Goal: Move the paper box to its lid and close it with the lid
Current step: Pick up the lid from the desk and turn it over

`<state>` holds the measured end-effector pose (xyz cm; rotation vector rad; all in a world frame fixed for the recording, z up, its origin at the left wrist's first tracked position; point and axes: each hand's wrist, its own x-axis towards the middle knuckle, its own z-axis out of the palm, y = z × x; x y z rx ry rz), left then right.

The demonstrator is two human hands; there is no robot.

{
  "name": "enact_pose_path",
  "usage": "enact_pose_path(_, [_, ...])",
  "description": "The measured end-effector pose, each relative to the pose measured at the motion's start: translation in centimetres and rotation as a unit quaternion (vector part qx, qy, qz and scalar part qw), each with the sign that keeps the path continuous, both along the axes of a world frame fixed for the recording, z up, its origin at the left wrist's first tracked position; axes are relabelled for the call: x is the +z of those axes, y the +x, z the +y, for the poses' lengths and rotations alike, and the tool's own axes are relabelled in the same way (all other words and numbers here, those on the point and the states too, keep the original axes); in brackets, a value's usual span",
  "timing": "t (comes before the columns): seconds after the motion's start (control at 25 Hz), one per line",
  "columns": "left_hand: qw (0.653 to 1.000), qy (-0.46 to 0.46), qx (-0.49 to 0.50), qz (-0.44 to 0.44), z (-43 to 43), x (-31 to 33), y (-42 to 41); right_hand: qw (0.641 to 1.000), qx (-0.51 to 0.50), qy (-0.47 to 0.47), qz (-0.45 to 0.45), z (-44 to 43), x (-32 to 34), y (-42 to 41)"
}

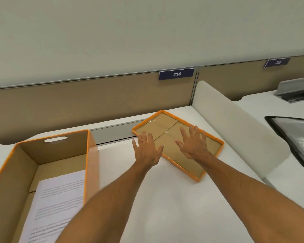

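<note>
White desk (165, 199): open paper box (88, 155) at left, printed sheet (56, 204) inside; upturned lid (212, 139) at right, beneath spread fingers of left hand (146, 150) and right hand (193, 144), neither gripping.

The paper box (42, 165) is sitting open at the left of the tabletop (165, 199), a deep brown cardboard box with orange rims and a slot handle cut in its far wall. A printed sheet of paper (58, 204) is lying inside on its floor. The lid (167, 123) is lying well apart to the right, upside down and turned at an angle, a shallow orange-rimmed tray showing its brown taped flaps.
</note>
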<state>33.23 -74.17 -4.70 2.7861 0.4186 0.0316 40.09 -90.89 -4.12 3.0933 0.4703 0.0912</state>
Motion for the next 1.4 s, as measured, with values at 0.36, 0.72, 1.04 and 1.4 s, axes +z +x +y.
enact_pose_path(0.36, [0.992,-0.057,0.088,0.069,-3.0,-5.9,4.7,0.998,0.007,-0.006,0.061,-3.5,-5.4,9.0])
enact_pose_path(0.72, [0.989,-0.082,0.093,0.085,-2.3,-7.9,5.9,0.989,-0.008,0.010,0.148,-5.5,-8.5,13.7])
enact_pose_path(1.04, [0.965,-0.204,0.155,0.060,1.5,-6.7,7.4,0.993,-0.015,0.112,0.044,-5.8,-8.1,12.5])
enact_pose_path(1.4, [0.934,-0.301,0.193,0.029,2.0,-5.7,6.4,0.912,-0.201,0.293,0.204,-3.9,-5.5,13.9])
